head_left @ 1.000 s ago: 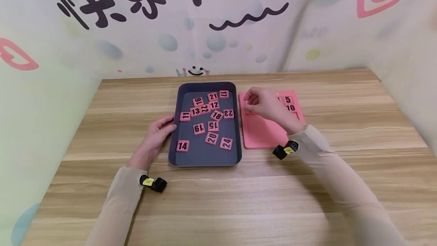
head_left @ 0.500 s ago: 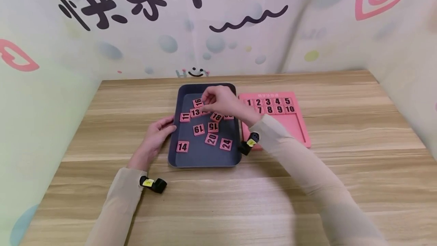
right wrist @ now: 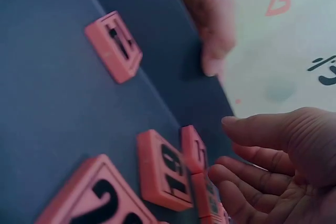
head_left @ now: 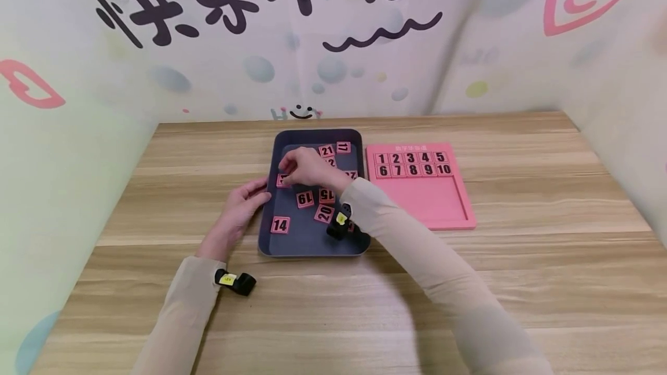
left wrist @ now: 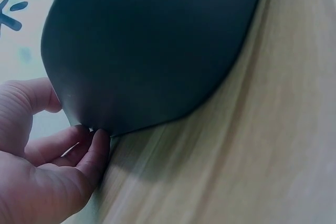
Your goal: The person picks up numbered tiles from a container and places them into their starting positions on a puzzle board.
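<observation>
A dark blue rectangular tray [head_left: 299,243] holds loose pink number tiles. My left hand [head_left: 235,213] holds the tray's left side, thumb at the rim, while its fingers touch the outside in the left wrist view. Over the tray's left part hovers my right hand [head_left: 312,168], its fingertips close to the number 11 tile [head_left: 282,182], which they partly cover. In the right wrist view this hand [right wrist: 283,166] has loosely bent fingers with a gap under the thumb and no tile between them. It hides several tiles in the head view.
Right of the tray lies a pink puzzle board [head_left: 427,195], with tiles 1 to 10 in its top two rows. Tile 14 [head_left: 280,225] and tile 19 [head_left: 304,199] lie nearer the tray's front. A printed cloth [head_left: 333,68] stands behind the wooden table [head_left: 547,259].
My right hand has left the pink board and moved leftward across the tray to tile 11, uncovering the board's two tile rows. The left hand stays at the tray's edge.
</observation>
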Tool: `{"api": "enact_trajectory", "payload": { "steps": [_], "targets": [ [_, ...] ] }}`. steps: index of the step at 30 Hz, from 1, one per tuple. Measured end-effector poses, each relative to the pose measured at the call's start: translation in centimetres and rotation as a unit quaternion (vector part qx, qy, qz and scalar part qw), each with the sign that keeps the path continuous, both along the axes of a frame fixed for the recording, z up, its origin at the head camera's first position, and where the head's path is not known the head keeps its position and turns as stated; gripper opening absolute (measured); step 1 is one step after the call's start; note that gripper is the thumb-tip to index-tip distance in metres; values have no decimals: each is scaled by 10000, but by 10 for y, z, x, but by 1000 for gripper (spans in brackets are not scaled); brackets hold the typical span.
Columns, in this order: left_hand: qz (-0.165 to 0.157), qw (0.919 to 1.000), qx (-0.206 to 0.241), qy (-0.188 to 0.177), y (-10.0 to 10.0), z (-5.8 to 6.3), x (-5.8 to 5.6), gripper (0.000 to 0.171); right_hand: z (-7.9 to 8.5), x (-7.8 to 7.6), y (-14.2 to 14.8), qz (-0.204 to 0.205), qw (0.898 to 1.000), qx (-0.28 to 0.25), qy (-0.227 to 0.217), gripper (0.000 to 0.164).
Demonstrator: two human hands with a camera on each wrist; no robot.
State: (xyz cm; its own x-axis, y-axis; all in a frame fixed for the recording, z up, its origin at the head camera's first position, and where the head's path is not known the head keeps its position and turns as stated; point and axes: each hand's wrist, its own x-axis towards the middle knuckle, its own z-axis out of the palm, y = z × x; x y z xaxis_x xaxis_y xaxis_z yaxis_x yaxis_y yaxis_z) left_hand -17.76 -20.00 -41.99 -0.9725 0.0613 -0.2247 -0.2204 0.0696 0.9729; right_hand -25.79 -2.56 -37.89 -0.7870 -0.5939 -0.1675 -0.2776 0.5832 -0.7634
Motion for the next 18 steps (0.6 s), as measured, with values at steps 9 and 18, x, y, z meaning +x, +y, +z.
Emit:
{"api": "enact_trajectory", "payload": {
  "steps": [9,18],
  "targets": [
    [-8,10000,36,31,0,-1,-1,46,-10,-1,-13,11,9945,812,666,32],
    [-28,10000,-45,-69,0,0,-1,47,-11,-3,-19,212,9825,1441,1159,32]
  ]
}}
